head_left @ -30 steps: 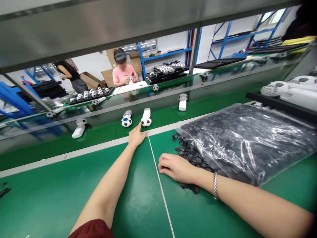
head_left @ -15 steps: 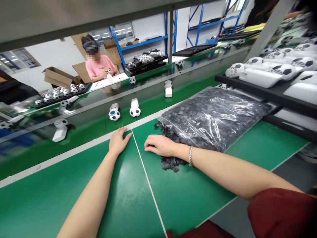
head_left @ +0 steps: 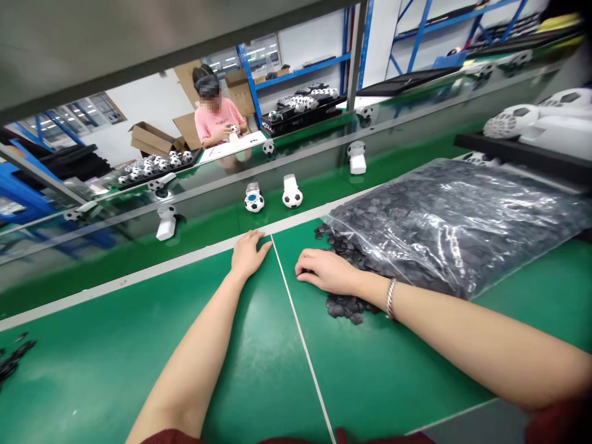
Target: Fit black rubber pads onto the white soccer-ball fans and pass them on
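My left hand (head_left: 250, 254) lies palm down at the far edge of the green table, fingers stretched out and thumb apart, holding nothing. My right hand (head_left: 326, 270) rests beside a heap of small flat black pieces (head_left: 348, 308). Its fingers are curled in toward the thumb, and whatever may be between the tips is hidden. Just behind that wrist lies a large clear plastic bag (head_left: 416, 216) full of such black pieces, some spilling from its left end. Beyond the edge strip, a white device with a football-patterned end (head_left: 292, 192) stands near a similar device with a blue disc (head_left: 254, 198).
More football devices (head_left: 357, 158) sit along the green conveyor (head_left: 208, 231). A black tray (head_left: 522, 151) of white parts stands at right. Black pieces (head_left: 16, 357) lie at far left. Across the line, a person in pink (head_left: 219, 123) handles a football part. A metal beam (head_left: 139, 55) crosses overhead.
The view has turned left, so everything appears shifted right and the black pieces at far left have come into view. Both hands keep nearly the same place on the table.
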Tool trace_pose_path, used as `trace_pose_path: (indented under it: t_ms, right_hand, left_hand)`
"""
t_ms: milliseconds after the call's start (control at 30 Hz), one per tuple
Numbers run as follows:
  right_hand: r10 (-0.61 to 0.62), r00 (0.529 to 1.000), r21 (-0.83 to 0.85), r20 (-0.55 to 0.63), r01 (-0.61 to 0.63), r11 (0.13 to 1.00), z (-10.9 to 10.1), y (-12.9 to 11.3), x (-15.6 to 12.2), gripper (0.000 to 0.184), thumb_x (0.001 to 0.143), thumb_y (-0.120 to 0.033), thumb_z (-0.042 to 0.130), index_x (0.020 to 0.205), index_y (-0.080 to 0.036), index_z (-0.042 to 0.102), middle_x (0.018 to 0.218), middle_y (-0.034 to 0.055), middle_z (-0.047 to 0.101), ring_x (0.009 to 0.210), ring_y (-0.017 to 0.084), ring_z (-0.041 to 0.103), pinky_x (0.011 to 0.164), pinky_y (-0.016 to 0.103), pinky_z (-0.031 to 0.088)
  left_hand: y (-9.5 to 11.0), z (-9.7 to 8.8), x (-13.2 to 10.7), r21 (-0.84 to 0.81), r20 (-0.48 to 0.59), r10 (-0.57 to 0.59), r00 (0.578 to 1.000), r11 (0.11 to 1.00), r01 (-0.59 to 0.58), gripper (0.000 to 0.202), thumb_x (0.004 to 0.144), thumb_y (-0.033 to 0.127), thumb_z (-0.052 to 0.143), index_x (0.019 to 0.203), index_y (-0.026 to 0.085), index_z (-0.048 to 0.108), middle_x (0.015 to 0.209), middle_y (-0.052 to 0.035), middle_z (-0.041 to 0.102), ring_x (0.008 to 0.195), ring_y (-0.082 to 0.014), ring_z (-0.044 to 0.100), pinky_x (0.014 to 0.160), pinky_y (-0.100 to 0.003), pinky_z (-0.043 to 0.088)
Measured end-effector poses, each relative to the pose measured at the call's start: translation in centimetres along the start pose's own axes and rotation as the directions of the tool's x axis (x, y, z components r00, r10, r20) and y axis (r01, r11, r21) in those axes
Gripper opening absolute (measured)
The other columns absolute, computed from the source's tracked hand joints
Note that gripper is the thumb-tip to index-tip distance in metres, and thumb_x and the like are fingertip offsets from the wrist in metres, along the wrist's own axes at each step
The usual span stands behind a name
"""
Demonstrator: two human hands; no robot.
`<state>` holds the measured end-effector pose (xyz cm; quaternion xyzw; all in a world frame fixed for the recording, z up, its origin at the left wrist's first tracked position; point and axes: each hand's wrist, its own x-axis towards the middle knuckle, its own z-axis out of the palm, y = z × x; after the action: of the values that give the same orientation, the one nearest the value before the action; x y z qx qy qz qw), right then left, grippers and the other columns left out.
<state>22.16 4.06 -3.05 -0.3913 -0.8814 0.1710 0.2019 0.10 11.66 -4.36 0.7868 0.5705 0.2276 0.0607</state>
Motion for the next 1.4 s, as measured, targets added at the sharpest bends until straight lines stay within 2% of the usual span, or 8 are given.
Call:
trace_pose_path:
  t_ms: [300,967,1067,1133,1233,1333,1400]
  right_hand:
    - [0.015,1.000,0.008,0.006,-0.015,1.000,0.1,0.0,0.0,0.014,0.084,-0.027,0.052,0.084,-0.019,0.063,0.088,0.0035,0.058,0.081,0.015,0.056,0.071,0.027,0.043]
    - [-0.030,0.999,-0.019,-0.012,0.029,0.999,0.5,0.6,0.1,0.013,0.083,-0.028,0.054,0.085,-0.019,0.062,0.091,0.0032,0.059,0.082,0.015,0.055,0.072,0.027,0.043]
    - [-0.034,0.997,-0.069,-0.066,0.029,0.997,0.6,0.3,0.0,0.019,0.083,-0.032,0.055,0.096,-0.018,0.061,0.099,0.0060,0.059,0.091,0.018,0.052,0.079,0.031,0.043]
    - [-0.022,0.991,-0.116,-0.129,0.007,0.993,0.7,0.1,-0.1,0.034,0.081,-0.037,0.057,0.109,-0.018,0.057,0.113,0.0094,0.055,0.104,0.022,0.047,0.086,0.036,0.041]
    - [-0.001,0.992,-0.172,-0.128,-0.021,0.985,0.9,0.1,-0.1,0.044,0.080,-0.043,0.056,0.117,-0.018,0.053,0.125,0.0112,0.050,0.114,0.027,0.041,0.091,0.042,0.036]
    - [-0.010,0.998,-0.191,-0.063,-0.003,0.982,1.0,0.2,-0.1,0.039,0.082,-0.044,0.054,0.112,-0.019,0.057,0.123,0.0101,0.053,0.113,0.026,0.044,0.091,0.042,0.034]
    - [-0.012,0.998,-0.194,-0.054,0.001,0.981,1.0,0.2,-0.1,0.038,0.082,-0.044,0.053,0.110,-0.019,0.058,0.123,0.0099,0.053,0.112,0.026,0.044,0.091,0.042,0.034]
  left_hand:
    - [0.1,0.0,0.0,0.124,0.030,0.022,0.999,0.992,-0.026,0.039,0.084,0.040,0.049,0.114,0.016,0.057,0.126,-0.0116,0.053,0.120,-0.0261,0.044,0.101,-0.043,0.034]
    - [-0.4,0.0,0.5,0.184,0.053,0.047,0.997,0.981,-0.056,0.042,0.085,0.043,0.047,0.115,0.016,0.056,0.126,-0.0113,0.053,0.122,-0.0258,0.043,0.101,-0.043,0.036]
    - [-0.5,0.0,0.5,0.200,0.062,0.044,0.997,0.978,-0.056,0.042,0.086,0.043,0.046,0.116,0.016,0.056,0.127,-0.0118,0.052,0.123,-0.0258,0.042,0.101,-0.043,0.036]
    - [-0.4,0.0,0.5,0.213,0.076,0.046,0.996,0.975,-0.061,0.042,0.086,0.042,0.045,0.118,0.016,0.054,0.128,-0.0124,0.051,0.123,-0.0262,0.042,0.101,-0.043,0.035]
    - [0.0,0.0,0.3,0.234,0.093,0.052,0.994,0.969,-0.072,0.042,0.088,0.038,0.043,0.122,0.016,0.051,0.131,-0.0144,0.048,0.124,-0.0282,0.040,0.101,-0.048,0.033]
    - [1.3,0.0,-0.3,0.244,0.094,0.072,0.993,0.965,-0.093,0.042,0.088,0.035,0.042,0.123,0.013,0.050,0.133,-0.0186,0.045,0.123,-0.0315,0.040,0.099,-0.052,0.033]
    - [2.6,0.1,-0.9,0.234,0.097,0.120,0.988,0.962,-0.140,0.041,0.087,0.034,0.045,0.122,0.014,0.050,0.135,-0.0178,0.042,0.124,-0.0311,0.039,0.100,-0.052,0.032]
